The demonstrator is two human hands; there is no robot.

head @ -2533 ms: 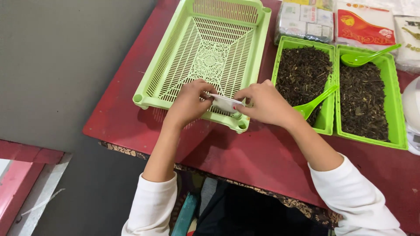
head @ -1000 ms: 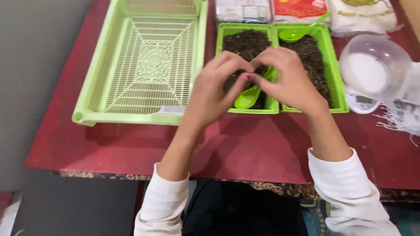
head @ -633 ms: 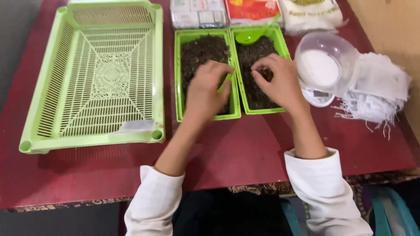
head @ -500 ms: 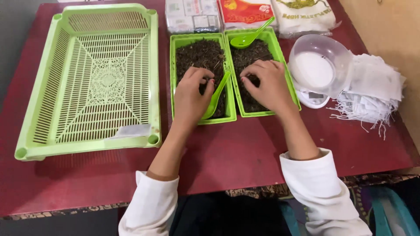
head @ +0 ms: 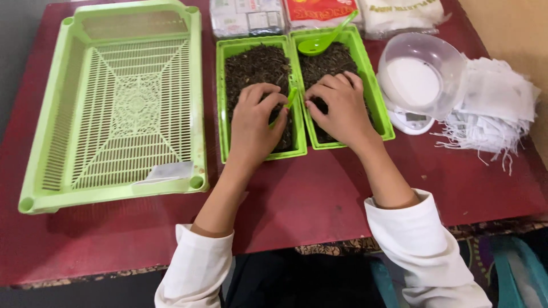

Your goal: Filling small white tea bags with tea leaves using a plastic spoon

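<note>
A small home packing spot, by the look of it: a red counter (head: 319, 188) carries green trays of dark loose leaves (head: 260, 63), a pile of white stringed paper bags (head: 494, 108), a small scale under a clear bowl (head: 419, 74), and sealed packets (head: 245, 17) along the back edge.

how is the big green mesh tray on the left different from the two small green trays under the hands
The big tray has an openwork lattice floor; each small tray has solid walls. The big tray holds only one small white packet; the small trays are filled with dark loose leaves. The left hand and right hand work over the small trays, not the big one. All are light green plastic rectangles.
</note>
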